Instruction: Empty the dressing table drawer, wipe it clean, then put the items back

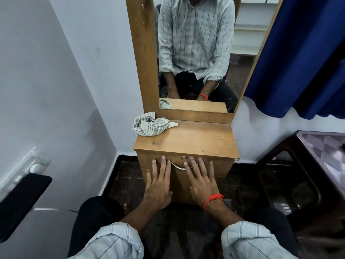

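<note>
Both hands are lying open and flat against the front of the dressing table drawer [186, 166], gripping nothing: the left hand [158, 186] is pressing the left half, the right hand [202, 184], with a red thread at its wrist, the right half, its fingers covering part of the curved metal handle [177, 166]. The drawer is sitting shut, flush under the front edge of the worktop [196, 139], with a small round lock [183, 158] above the handle. It could be the very start or the final push shut; I cannot tell which. If opening, hooking fingers behind the handle and pulling straight and level is likely working best. The drawer's contents are hidden. A striped cloth [151, 124] is lying crumpled at the worktop's back left corner, beneath the mirror [196, 53].
</note>
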`<state>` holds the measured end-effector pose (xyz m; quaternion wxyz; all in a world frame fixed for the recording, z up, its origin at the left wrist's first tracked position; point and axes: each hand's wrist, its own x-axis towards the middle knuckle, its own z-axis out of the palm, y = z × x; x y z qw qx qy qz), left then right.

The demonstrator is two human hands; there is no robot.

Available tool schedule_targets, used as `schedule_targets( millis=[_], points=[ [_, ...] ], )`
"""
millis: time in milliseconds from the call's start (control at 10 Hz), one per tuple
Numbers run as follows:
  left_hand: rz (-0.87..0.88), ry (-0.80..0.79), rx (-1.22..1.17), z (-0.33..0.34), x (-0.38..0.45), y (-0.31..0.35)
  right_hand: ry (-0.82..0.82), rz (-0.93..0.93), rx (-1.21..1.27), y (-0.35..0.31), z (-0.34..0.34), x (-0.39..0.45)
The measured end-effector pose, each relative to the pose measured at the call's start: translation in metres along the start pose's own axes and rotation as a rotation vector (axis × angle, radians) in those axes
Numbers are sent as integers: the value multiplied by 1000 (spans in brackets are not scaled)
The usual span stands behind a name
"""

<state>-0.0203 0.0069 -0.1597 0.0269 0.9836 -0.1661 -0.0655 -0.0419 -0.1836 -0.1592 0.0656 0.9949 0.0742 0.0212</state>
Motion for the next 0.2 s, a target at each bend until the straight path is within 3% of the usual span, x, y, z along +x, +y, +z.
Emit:
schedule_targets(
  millis=[200],
  points=[
    [98, 200, -74, -23, -17, -3, 127, -65, 70, 1, -22, -14]
  ],
)
